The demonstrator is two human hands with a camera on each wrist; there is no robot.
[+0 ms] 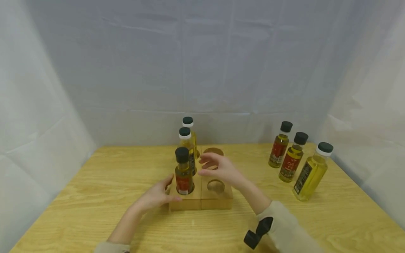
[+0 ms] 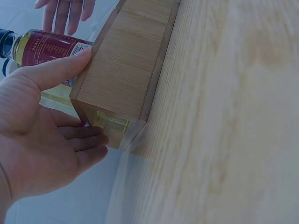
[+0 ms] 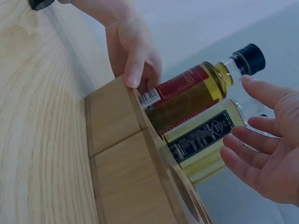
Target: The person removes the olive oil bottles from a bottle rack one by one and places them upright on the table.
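Observation:
A wooden block holder point(image 1: 190, 203) with round holes sits mid-table. Its left column holds three oil bottles: a red-label one with a black cap point(image 1: 183, 174) in front, then two white-collared ones point(image 1: 186, 146) behind it. The right-column holes point(image 1: 216, 186) are empty. My left hand point(image 1: 158, 195) grips the holder's front-left corner, thumb on the top edge point(image 2: 70, 63) and fingers against the end face. My right hand point(image 1: 218, 168) hovers open over the holder, fingers spread toward the bottles point(image 3: 196, 88) without touching them.
Three more oil bottles stand loose at the right of the table: two red-label ones point(image 1: 279, 146) point(image 1: 292, 158) and a larger black-label one point(image 1: 311, 172). White cloth walls close in the back and both sides. A wrist camera point(image 1: 257, 233) sits on my right sleeve.

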